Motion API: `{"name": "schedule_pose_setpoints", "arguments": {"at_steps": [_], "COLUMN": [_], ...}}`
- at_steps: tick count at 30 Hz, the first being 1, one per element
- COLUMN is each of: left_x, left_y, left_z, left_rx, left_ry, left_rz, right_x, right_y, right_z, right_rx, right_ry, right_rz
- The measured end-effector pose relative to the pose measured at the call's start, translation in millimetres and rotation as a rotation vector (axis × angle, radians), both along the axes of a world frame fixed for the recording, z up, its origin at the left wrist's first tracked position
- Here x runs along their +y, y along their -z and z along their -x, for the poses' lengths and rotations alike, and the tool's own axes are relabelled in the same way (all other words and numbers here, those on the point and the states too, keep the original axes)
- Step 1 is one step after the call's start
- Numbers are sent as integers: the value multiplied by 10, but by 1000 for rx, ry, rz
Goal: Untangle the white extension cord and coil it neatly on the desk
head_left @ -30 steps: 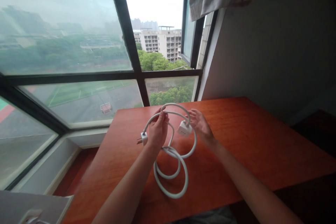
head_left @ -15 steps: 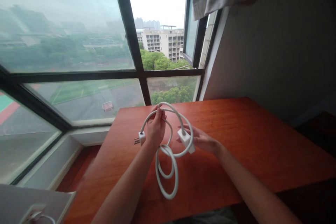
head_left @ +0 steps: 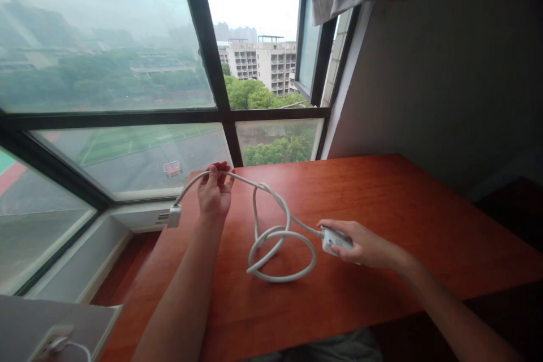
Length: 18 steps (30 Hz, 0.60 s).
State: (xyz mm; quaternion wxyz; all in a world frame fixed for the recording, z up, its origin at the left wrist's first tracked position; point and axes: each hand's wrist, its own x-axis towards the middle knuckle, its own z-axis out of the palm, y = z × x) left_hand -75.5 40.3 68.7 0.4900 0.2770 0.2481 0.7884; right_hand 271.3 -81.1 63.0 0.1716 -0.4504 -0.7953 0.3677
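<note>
Cord: white, strung between two hands over the brown table, its middle in loose loops; whether these touch the wood, I cannot tell.
Left hand: thumb and fingers closed on the cord, a short way from the plug.
Plug: dangling at the cord's end, prongs pointing left.
Right hand: thumb and fingers gripping the socket block.
Socket block: white, at the cord's other end.
Window: beyond the table.

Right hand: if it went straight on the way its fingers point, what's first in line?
Past the white block the right hand holds, likely the loops of the white cable; depth is unclear from this one view.
</note>
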Motion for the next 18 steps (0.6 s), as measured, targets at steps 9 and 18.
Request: {"name": "schedule_pose_setpoints", "arguments": {"at_steps": [9, 18], "left_x": [96, 86], "left_y": [188, 457], "left_z": [110, -31], "left_rx": [117, 536], "left_ry": [-60, -229], "left_rz": [109, 157], "right_x": [-15, -10], "right_y": [-40, 84], "right_z": [-532, -72], "right_rx": [50, 1133], "right_ry": [348, 705], "right_rz": [44, 658]}}
